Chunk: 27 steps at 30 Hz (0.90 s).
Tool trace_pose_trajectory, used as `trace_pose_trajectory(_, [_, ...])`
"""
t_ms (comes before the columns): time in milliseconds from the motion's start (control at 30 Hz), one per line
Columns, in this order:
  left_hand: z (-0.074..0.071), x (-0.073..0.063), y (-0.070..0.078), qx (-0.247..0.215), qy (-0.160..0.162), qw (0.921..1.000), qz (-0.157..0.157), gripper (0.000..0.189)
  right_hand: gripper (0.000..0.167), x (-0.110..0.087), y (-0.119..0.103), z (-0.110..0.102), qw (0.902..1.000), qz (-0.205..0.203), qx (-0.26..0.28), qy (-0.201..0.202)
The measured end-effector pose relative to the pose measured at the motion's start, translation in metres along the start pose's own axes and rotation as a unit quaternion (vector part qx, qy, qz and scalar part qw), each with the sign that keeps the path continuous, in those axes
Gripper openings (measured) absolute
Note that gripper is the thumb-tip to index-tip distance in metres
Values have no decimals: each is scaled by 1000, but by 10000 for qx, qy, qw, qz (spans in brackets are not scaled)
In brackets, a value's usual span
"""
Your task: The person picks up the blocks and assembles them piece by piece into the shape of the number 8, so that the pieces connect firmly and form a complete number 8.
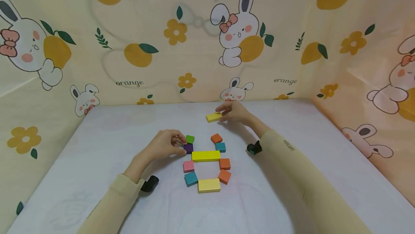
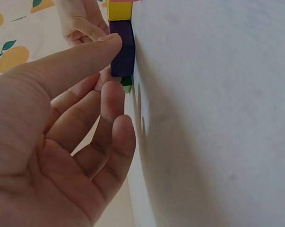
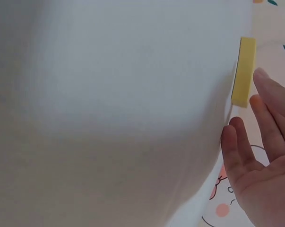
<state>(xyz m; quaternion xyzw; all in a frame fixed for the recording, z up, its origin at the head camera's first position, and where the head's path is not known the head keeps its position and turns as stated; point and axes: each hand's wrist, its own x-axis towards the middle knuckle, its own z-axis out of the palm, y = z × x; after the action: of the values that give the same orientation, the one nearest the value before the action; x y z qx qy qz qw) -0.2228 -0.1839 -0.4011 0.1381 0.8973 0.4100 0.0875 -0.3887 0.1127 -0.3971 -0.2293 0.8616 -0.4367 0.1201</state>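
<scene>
My left hand [image 1: 163,144] is at the left side of a block arrangement, pinching a purple block [image 1: 188,149] between thumb and forefinger. The left wrist view shows the thumb [image 2: 102,49] on that block's side, the other fingers bent loosely. A green block [image 1: 190,139] touches the purple one's far side, partly hidden by fingertips in the left wrist view. Farther back, my right hand [image 1: 236,113] is beside a long yellow block [image 1: 213,117] lying flat. In the right wrist view, thumb and fingers are spread loosely near the yellow block's end [image 3: 244,73], with nothing gripped.
A bright yellow long block [image 1: 205,156] crosses the arrangement's middle, and a paler one [image 1: 209,186] closes its near end. Pink [image 1: 188,166], teal [image 1: 191,179] and several orange blocks [image 1: 224,176] line the sides. A printed cloth wall [image 1: 197,57] stands behind the white table [image 1: 259,198].
</scene>
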Motion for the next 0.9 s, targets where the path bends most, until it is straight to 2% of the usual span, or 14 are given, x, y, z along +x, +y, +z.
trace_pose_trajectory(333, [0, 1, -2, 18, -8, 10000, -2, 31, 42, 3, -5, 4, 9993, 359, -118, 65])
trace_pose_trajectory(600, [0, 1, -3, 17, -7, 10000, 65, 31, 37, 3, -4, 8, 9989, 327, -214, 258])
trace_pose_trajectory(900, [0, 1, -3, -43, 9, 10000, 37, 31, 33, 3, -1, 9, 9990, 235, -317, 195])
